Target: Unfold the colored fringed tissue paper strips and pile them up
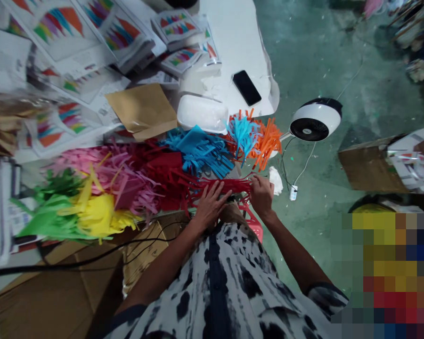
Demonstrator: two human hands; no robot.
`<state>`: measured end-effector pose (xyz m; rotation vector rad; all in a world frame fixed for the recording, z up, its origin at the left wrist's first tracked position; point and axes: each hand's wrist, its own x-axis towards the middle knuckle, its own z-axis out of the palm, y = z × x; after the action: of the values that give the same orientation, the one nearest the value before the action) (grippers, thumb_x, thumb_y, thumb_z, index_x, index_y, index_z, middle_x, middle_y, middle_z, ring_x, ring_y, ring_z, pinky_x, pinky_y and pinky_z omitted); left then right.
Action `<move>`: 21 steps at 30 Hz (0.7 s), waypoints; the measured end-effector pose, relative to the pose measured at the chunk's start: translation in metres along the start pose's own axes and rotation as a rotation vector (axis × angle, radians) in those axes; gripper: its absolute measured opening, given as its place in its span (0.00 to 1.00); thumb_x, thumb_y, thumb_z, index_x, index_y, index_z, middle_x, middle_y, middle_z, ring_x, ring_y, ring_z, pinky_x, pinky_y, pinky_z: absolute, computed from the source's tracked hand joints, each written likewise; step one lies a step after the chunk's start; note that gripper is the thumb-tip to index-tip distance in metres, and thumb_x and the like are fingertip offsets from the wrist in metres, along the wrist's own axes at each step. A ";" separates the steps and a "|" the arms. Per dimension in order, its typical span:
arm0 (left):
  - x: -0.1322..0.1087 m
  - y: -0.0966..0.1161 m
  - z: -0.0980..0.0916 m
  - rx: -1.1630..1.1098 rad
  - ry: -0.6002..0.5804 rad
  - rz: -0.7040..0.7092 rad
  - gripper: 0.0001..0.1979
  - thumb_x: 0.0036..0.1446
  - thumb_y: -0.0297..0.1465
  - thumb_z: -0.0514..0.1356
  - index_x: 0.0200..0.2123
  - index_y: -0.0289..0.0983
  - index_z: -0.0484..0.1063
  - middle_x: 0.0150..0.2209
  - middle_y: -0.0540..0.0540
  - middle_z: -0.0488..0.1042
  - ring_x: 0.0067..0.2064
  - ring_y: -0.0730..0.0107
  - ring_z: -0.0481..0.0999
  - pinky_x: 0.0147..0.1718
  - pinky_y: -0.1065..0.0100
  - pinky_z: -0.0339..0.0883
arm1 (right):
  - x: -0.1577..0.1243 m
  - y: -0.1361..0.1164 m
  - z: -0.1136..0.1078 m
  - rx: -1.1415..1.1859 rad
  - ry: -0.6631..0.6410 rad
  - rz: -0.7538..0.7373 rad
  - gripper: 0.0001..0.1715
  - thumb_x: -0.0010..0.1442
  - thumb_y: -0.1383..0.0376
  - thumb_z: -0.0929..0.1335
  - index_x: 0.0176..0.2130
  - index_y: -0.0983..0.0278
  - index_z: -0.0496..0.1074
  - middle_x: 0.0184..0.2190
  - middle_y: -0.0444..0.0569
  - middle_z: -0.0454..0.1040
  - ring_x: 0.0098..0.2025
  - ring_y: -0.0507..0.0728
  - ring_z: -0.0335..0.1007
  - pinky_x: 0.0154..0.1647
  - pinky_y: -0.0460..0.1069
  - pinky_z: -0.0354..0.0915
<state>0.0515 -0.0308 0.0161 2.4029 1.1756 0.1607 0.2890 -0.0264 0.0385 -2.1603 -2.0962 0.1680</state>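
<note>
A bundle of red paper strips (229,184) lies across the edge of the work surface in front of me. My left hand (209,205) rests on it with fingers spread flat. My right hand (261,194) is closed around the bundle's right end. Piles of fringed paper spread out to the left: dark red (164,176), blue (198,150), pink (102,172), yellow (99,214) and green (53,207). Light blue strips (243,133) and orange strips (266,141) lie just beyond my hands.
Stacks of printed packets (178,42) with coloured fans cover the white table (240,42), along with a black phone (246,87), a white tray (202,114) and brown paper (143,109). A white fan (315,120) stands on the green floor. Cardboard boxes (60,292) sit at lower left.
</note>
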 end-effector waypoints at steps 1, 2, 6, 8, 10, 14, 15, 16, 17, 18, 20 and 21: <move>0.000 0.000 0.000 0.005 0.001 0.000 0.30 0.70 0.38 0.57 0.73 0.52 0.58 0.78 0.41 0.46 0.78 0.49 0.43 0.72 0.37 0.45 | -0.009 -0.002 0.003 0.022 0.007 -0.083 0.22 0.69 0.68 0.63 0.59 0.64 0.75 0.59 0.60 0.76 0.58 0.65 0.68 0.59 0.58 0.56; 0.000 0.001 0.000 0.013 0.001 0.001 0.30 0.70 0.39 0.57 0.73 0.51 0.59 0.78 0.41 0.46 0.78 0.49 0.43 0.72 0.37 0.46 | -0.017 -0.005 0.008 0.049 -0.008 -0.180 0.23 0.70 0.69 0.63 0.60 0.63 0.75 0.59 0.58 0.76 0.60 0.64 0.68 0.61 0.58 0.55; 0.001 -0.001 -0.002 0.029 -0.003 0.016 0.30 0.69 0.39 0.58 0.73 0.49 0.60 0.77 0.40 0.46 0.78 0.49 0.44 0.72 0.37 0.46 | -0.038 -0.016 0.030 0.090 -0.095 -0.381 0.26 0.70 0.70 0.63 0.65 0.62 0.71 0.62 0.55 0.76 0.63 0.61 0.67 0.64 0.56 0.54; 0.001 -0.005 -0.003 0.015 -0.004 0.036 0.30 0.70 0.37 0.57 0.73 0.48 0.60 0.77 0.41 0.49 0.78 0.51 0.45 0.72 0.39 0.47 | -0.039 -0.013 0.034 0.071 -0.105 -0.355 0.27 0.71 0.70 0.64 0.66 0.63 0.71 0.63 0.56 0.75 0.64 0.61 0.67 0.64 0.57 0.54; -0.002 -0.013 -0.004 -0.005 -0.003 0.057 0.29 0.70 0.34 0.56 0.72 0.48 0.61 0.76 0.42 0.53 0.78 0.53 0.48 0.72 0.40 0.49 | -0.036 -0.007 0.032 0.060 -0.119 -0.356 0.27 0.71 0.69 0.64 0.66 0.64 0.70 0.64 0.58 0.74 0.64 0.62 0.67 0.65 0.58 0.53; -0.013 -0.034 -0.015 -0.022 0.015 0.049 0.26 0.68 0.30 0.58 0.68 0.49 0.67 0.73 0.43 0.60 0.77 0.53 0.52 0.72 0.38 0.48 | -0.029 0.001 0.027 0.048 -0.143 -0.368 0.25 0.71 0.68 0.64 0.64 0.63 0.72 0.62 0.57 0.76 0.63 0.61 0.69 0.65 0.57 0.53; -0.017 -0.040 -0.020 -0.017 0.028 0.032 0.25 0.68 0.30 0.58 0.67 0.50 0.69 0.73 0.43 0.60 0.76 0.52 0.53 0.72 0.38 0.47 | -0.028 0.001 0.026 0.045 -0.144 -0.358 0.25 0.71 0.69 0.64 0.64 0.62 0.73 0.61 0.56 0.76 0.62 0.61 0.70 0.65 0.57 0.53; -0.021 -0.045 -0.025 -0.008 0.048 0.008 0.24 0.68 0.31 0.58 0.66 0.50 0.71 0.73 0.43 0.61 0.76 0.51 0.54 0.72 0.37 0.46 | -0.027 0.000 0.026 0.044 -0.145 -0.349 0.25 0.70 0.69 0.64 0.63 0.62 0.74 0.61 0.56 0.77 0.62 0.61 0.70 0.64 0.57 0.53; -0.026 -0.050 -0.031 0.004 0.077 -0.023 0.22 0.68 0.32 0.58 0.64 0.50 0.73 0.73 0.43 0.62 0.76 0.51 0.55 0.72 0.37 0.46 | -0.027 -0.001 0.027 0.046 -0.143 -0.345 0.24 0.70 0.69 0.64 0.63 0.62 0.74 0.60 0.56 0.77 0.62 0.61 0.70 0.64 0.57 0.53; -0.030 -0.054 -0.036 0.021 0.118 -0.068 0.20 0.68 0.32 0.58 0.61 0.49 0.75 0.72 0.43 0.62 0.76 0.50 0.55 0.72 0.36 0.46 | -0.028 -0.003 0.027 0.050 -0.142 -0.344 0.24 0.70 0.69 0.64 0.62 0.63 0.74 0.60 0.56 0.77 0.62 0.61 0.70 0.64 0.57 0.53; -0.037 -0.056 -0.043 0.063 0.230 -0.195 0.15 0.68 0.33 0.59 0.54 0.46 0.80 0.72 0.42 0.63 0.75 0.48 0.56 0.72 0.34 0.44 | -0.028 -0.005 0.027 0.061 -0.135 -0.342 0.24 0.70 0.69 0.64 0.62 0.63 0.75 0.60 0.56 0.77 0.61 0.60 0.70 0.64 0.57 0.52; -0.038 -0.055 -0.045 0.084 0.288 -0.253 0.14 0.67 0.33 0.59 0.52 0.44 0.81 0.71 0.41 0.64 0.75 0.47 0.56 0.72 0.32 0.43 | -0.028 -0.007 0.027 0.069 -0.132 -0.338 0.24 0.70 0.69 0.64 0.61 0.63 0.75 0.60 0.56 0.78 0.61 0.60 0.70 0.64 0.57 0.52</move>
<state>-0.0249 -0.0151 0.0351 2.3290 1.6342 0.3934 0.2770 -0.0535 0.0126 -1.7677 -2.4487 0.3490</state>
